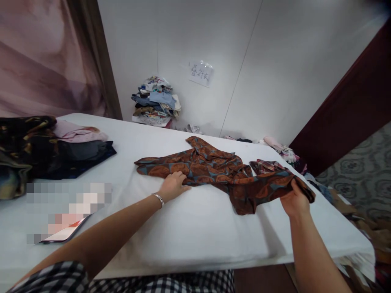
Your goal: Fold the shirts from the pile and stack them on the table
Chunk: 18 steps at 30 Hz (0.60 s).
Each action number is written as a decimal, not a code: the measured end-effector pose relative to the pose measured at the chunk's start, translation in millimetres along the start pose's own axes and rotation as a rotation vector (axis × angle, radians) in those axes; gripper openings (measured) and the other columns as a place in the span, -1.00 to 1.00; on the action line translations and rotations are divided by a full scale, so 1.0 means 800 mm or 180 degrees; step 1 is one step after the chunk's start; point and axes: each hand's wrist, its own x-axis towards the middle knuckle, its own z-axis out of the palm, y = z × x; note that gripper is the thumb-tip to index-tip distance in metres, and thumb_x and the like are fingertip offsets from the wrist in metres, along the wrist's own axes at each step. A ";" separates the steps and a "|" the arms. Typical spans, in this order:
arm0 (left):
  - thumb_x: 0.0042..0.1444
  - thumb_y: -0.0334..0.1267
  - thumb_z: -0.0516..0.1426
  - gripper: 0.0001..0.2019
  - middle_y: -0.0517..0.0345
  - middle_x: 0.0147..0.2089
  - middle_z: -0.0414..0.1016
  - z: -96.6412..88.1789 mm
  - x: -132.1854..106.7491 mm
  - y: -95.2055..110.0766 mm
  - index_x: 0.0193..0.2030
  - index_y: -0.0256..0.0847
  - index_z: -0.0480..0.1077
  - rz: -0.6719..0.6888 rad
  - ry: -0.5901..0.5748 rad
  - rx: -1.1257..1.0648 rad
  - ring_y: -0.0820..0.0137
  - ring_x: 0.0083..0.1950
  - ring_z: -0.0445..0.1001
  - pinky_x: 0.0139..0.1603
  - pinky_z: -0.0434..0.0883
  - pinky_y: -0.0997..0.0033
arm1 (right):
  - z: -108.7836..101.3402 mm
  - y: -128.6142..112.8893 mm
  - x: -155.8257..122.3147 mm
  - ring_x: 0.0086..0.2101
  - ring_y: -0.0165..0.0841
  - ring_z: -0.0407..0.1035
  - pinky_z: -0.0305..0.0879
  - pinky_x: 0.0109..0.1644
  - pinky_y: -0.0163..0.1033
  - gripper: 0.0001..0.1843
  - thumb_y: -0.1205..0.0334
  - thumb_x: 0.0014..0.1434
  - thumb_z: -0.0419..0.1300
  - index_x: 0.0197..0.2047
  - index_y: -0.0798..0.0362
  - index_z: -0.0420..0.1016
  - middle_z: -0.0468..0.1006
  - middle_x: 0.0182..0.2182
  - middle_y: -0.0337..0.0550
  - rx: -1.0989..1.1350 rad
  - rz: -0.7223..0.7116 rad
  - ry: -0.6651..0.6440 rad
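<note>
Nearest: a black-and-white checked sleeve (58, 276) at the lower left, cut off by the frame. Beside the left forearm, a flat device (65, 235) on the white table (210, 232); pixelation hides most of it, screen unreadable.

Left hand (173, 185), silver bracelet (159, 200) at the wrist: rests on the near edge of the brown patterned garment (207, 169), fingers bent over the cloth. Pressing or pinching, cannot tell. Right hand (295, 200): grasps the garment's far right part, raised off the table; some fingers lost under the cloth.

Garment lies across the middle of the table, bunched at centre, a narrow part pointing left, another hanging in folds toward the right hand. Collar and sleeves hard to sort out among the creases.

Step in hand, by my reading: spreading and straightening. Next move seems to call for drawing the right part out and laying it flat while the left hand steadies the rest.

Just beyond the raised part, a plaid cloth (266, 166), partly covered; extent unclear. Far left, dark clothes (82, 158), cut off by the frame. Farther back, a heaped clothes stack (157, 101); lower right, a floor jumble too dim to name.
</note>
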 end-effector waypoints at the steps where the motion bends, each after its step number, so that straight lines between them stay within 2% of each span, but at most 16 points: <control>1: 0.06 -0.07 0.21 -0.68 -0.08 -0.09 0.46 0.003 0.003 0.003 -0.14 -0.25 0.46 -0.0055 0.0039 -0.0002 0.11 -0.02 0.42 -0.08 0.35 0.16 | 0.003 -0.003 0.000 0.05 -0.29 0.40 0.32 0.19 -0.03 -0.75 0.12 0.11 0.25 -0.13 -0.01 0.50 0.58 -0.10 -0.23 0.0019 0.0018 0.0001; 5: 0.10 -0.27 0.13 -0.89 -0.05 -0.16 0.47 0.003 0.025 0.004 -0.33 -0.23 0.46 -0.0257 0.0151 -0.0337 0.18 -0.05 0.43 -0.06 0.37 0.19 | 0.010 -0.021 0.000 -0.01 -0.26 0.43 0.36 0.13 0.02 -0.78 0.10 0.16 0.18 -0.16 -0.01 0.51 0.57 -0.12 -0.20 0.0078 -0.0057 -0.0007; 7: 0.11 -0.32 0.09 -0.89 0.01 -0.19 0.48 -0.004 0.032 -0.003 -0.38 -0.22 0.44 -0.0298 0.0184 -0.0497 0.27 -0.09 0.46 -0.07 0.40 0.28 | 0.010 -0.031 -0.001 -0.06 -0.27 0.45 0.40 0.08 -0.03 -0.78 0.09 0.18 0.16 -0.18 0.02 0.52 0.57 -0.14 -0.18 0.0108 -0.0043 0.0101; 9: 0.10 -0.33 0.07 -0.89 0.07 -0.19 0.50 -0.017 0.033 -0.014 -0.33 -0.20 0.44 -0.0319 0.0225 -0.0652 0.34 -0.13 0.48 -0.08 0.42 0.37 | 0.009 -0.041 -0.002 -0.11 -0.30 0.47 0.44 0.02 -0.11 -0.79 0.12 0.19 0.13 -0.20 0.02 0.52 0.58 -0.17 -0.19 0.0174 -0.0020 0.0320; 12: 0.13 -0.27 0.02 -0.81 0.17 -0.25 0.52 -0.051 0.022 -0.027 -0.21 -0.16 0.44 -0.0471 0.0333 -0.0913 0.38 -0.27 0.48 -0.20 0.44 0.40 | 0.010 -0.054 -0.006 -0.16 -0.35 0.48 0.48 -0.10 -0.24 -0.80 0.21 0.19 0.08 -0.23 0.00 0.54 0.58 -0.20 -0.20 0.0329 0.0002 0.0625; 14: 0.14 -0.21 0.00 -0.77 0.21 -0.32 0.52 -0.083 0.008 -0.029 -0.15 -0.15 0.43 -0.0634 0.0576 -0.1102 0.38 -0.33 0.46 -0.28 0.43 0.40 | 0.012 -0.061 -0.009 -0.17 -0.33 0.48 0.49 -0.16 -0.24 -0.77 0.22 0.17 0.05 -0.26 0.00 0.54 0.59 -0.22 -0.16 0.0397 -0.0004 0.0664; 18: 0.20 -0.19 -0.05 -0.72 0.16 -0.19 0.54 -0.144 -0.037 -0.014 -0.07 -0.11 0.41 -0.0507 0.1353 -0.0951 0.33 -0.18 0.51 -0.12 0.45 0.35 | 0.016 -0.074 -0.020 -0.25 -0.31 0.48 0.49 -0.22 -0.23 -0.78 0.21 0.16 0.06 -0.30 -0.05 0.55 0.58 -0.31 -0.18 0.0422 -0.0084 0.0718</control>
